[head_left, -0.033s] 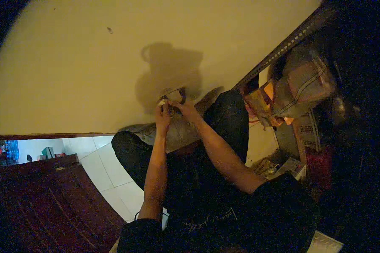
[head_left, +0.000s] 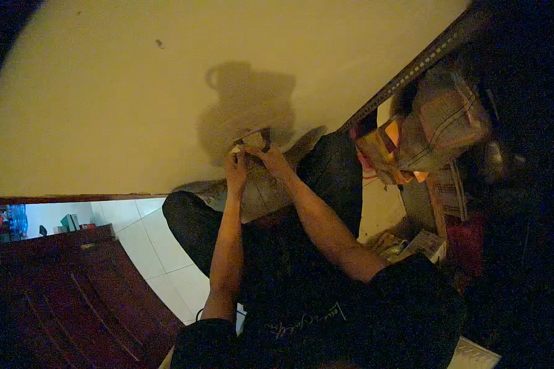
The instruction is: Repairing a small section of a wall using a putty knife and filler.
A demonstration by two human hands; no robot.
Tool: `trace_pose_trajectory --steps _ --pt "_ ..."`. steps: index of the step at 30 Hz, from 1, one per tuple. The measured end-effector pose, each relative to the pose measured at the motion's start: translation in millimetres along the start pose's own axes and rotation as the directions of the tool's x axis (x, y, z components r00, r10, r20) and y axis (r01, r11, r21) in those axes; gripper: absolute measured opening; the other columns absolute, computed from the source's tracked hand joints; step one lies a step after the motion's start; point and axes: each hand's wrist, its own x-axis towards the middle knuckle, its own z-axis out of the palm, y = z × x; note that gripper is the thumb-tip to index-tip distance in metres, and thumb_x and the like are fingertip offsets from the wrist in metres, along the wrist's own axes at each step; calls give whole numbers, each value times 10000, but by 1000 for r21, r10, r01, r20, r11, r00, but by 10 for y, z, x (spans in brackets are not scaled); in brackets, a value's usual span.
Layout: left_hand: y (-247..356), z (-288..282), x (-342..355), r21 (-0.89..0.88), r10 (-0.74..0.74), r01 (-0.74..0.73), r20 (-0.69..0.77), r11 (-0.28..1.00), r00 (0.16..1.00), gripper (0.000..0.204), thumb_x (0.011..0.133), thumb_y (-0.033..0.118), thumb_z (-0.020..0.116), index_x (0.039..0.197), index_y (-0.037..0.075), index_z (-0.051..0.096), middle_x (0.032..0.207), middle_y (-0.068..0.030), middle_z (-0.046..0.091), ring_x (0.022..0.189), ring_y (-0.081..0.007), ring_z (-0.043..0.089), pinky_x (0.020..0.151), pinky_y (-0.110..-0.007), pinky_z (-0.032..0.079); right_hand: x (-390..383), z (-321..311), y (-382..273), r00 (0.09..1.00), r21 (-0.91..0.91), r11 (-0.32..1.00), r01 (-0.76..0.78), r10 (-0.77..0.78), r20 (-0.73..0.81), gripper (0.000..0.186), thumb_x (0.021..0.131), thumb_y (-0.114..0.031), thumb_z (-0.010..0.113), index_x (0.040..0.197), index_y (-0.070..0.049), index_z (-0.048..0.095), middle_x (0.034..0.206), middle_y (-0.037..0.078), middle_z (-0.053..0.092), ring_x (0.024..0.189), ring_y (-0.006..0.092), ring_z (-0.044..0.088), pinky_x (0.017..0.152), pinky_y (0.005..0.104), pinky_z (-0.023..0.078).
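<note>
Both hands meet low on a yellowish wall [head_left: 135, 104], in dim light. My left hand [head_left: 235, 169] is closed, its fingertips pinching a small pale piece [head_left: 236, 149] whose kind I cannot make out. Just to its right, my right hand [head_left: 271, 161] reaches in with thumb and fingers bent together. Its fingertips touch the lower edge of a small pale, boxy thing [head_left: 254, 140] with dark edges, at the wall. Whether that thing is set into the wall or held against it is unclear. What lies between the two hands is too small and dark to tell.
My bent knees [head_left: 194, 224] flank the hands. A dark red panelled door [head_left: 74, 289] stands at lower left beside pale floor tiles [head_left: 151, 243]. Bags [head_left: 443, 129] hang at right, above a small box [head_left: 428, 245]. A shadow [head_left: 249, 92] falls on the wall above my hands.
</note>
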Motion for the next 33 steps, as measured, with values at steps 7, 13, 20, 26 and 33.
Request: trace_pose_trajectory --steps 7,13,20,26,33 --pt "-197 -400 -46 60 -84 85 -8 995 996 294 950 266 506 1004 -5 607 863 -123 632 767 -171 604 600 -315 460 150 -409 -1113 953 857 426 -290 206 220 414 790 -336 709 1075 -44 639 974 68 661 905 168 599 801 323 472" --pt "-354 -414 -59 220 132 -112 -77 969 988 291 953 249 488 1003 -10 611 874 -154 639 769 -255 619 663 -344 463 168 -548 -1241 910 641 652 -406 353 217 428 769 -353 728 1016 -14 645 970 78 658 905 162 597 812 311 466" --pt "-371 -303 -74 199 202 -180 -92 963 975 279 938 260 517 1014 6 605 859 -139 628 706 -278 565 637 -366 429 152 -512 -1119 971 815 536 -221 203 129 412 779 -374 714 1001 -32 656 996 88 651 901 157 594 815 308 464" --pt "-505 -409 -35 569 439 -307 -108 763 892 251 952 216 492 1031 3 599 822 -111 618 685 -268 551 641 -357 431 289 -677 -1180 678 322 654 -684 408 612 336 821 -373 666 1023 -106 676 1026 100 646 925 179 601 847 329 464" --pt "-326 -298 -66 192 95 -62 -164 979 982 279 958 248 480 992 6 614 834 -118 630 716 -246 566 674 -350 436 127 -552 -1153 916 620 677 -397 338 218 432 775 -363 720 1005 -3 655 993 86 653 876 156 598 800 326 478"
